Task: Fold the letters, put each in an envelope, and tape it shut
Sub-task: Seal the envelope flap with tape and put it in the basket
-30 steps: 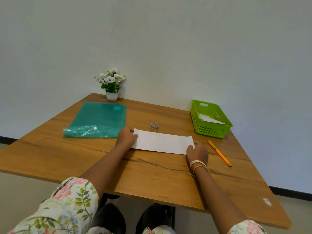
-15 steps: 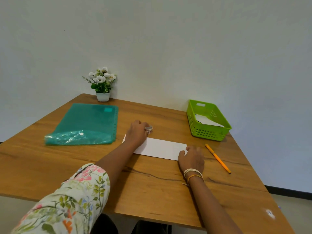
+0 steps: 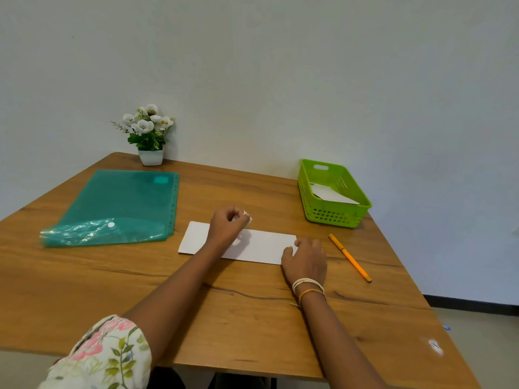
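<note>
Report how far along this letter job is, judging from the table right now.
Done, it seems: one white envelope lies in the green basket. In hand: another white envelope lies flat on the table, the right hand holding its end, while the left hand has the tape roll in its grip. Left: taping this one shut.

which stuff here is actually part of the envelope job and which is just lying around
In the job: envelope under both hands; tape roll gripped by the left hand; right hand resting on the envelope's end; basket with an envelope inside.

Lying about: green folder, pen, flower pot.
</note>
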A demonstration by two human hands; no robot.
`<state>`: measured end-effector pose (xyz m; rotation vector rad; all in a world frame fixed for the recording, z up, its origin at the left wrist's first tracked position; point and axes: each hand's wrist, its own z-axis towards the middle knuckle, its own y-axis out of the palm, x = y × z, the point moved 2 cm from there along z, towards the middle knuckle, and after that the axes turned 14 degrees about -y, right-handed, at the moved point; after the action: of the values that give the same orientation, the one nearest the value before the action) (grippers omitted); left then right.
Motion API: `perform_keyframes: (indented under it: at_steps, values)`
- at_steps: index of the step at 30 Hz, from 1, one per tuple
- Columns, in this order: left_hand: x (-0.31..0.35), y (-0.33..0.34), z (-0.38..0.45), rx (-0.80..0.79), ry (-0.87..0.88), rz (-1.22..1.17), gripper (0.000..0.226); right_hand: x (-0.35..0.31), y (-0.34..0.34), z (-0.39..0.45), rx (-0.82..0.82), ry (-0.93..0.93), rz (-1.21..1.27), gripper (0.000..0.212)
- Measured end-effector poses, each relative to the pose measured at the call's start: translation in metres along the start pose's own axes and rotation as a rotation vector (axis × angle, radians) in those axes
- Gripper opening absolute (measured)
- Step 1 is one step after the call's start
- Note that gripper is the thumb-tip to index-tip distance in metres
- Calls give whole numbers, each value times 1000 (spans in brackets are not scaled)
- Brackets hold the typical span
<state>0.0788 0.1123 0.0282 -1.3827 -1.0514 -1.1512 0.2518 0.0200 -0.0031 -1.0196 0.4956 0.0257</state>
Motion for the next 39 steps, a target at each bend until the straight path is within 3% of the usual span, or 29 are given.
perform_keyframes:
  at_steps: [6, 8, 11, 14, 18, 24, 28, 30, 37, 39]
  values:
    - [-1, 24, -23, -291, -258, -419, 22, -3, -2, -2, 13, -21, -10, 28]
    - [-6, 26, -29, -328, -256, -371, 37, -6, -5, -3, 78, -85, 20, 27]
    - [-5, 23, -37, -274, -188, -107, 55, -15, -11, -8, 185, -345, 282, 26]
    - [-5, 24, -40, -267, -131, 59, 58, -27, -20, -17, 181, -556, 470, 40]
    - [-7, 29, -42, -292, -125, 29, 59, -35, -20, -20, 131, -683, 510, 46]
    - [-16, 31, -35, -313, -106, 64, 67, -30, -17, -16, 197, -521, 648, 31]
    - [-17, 30, -33, -370, -97, -65, 34, -25, -16, -13, 231, -379, 684, 38]
    - [-16, 31, -34, -384, -60, -47, 32, -23, -16, -12, 239, -332, 669, 42]
    - [-20, 33, -34, -327, 3, 34, 30, -24, -13, -11, 159, -308, 691, 43]
    - [-22, 32, -33, -309, 10, 57, 29, -26, -15, -12, 129, -358, 699, 34]
